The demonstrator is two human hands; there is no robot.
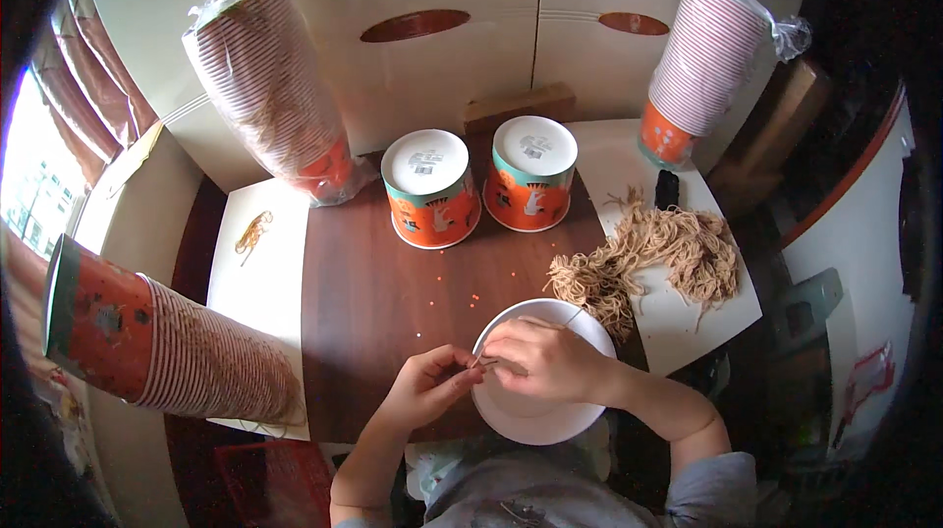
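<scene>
Over a round white paper bucket [535, 422], its pale inside facing up, my two hands come together near the left part of the rim. The thumb and fingers of my left hand [437, 386] pinch a short piece of tan cord at the rim. My right hand [550, 363] reaches across the opening, its fingers closed on the same cord; its fingertips are partly hidden. A thin strand shows by the right hand's far side. Right of the bucket lies a tangled heap of tan cords [702, 258].
Two orange-and-green printed buckets [432, 209] stand upside down at the back. Tall nested bucket stacks rise at the back left [265, 86] and back right [702, 66]; another stack [196, 341] leans at the left. Small orange bits [474, 297] dot the brown table [363, 332]. Yellowish bands [255, 233] lie left.
</scene>
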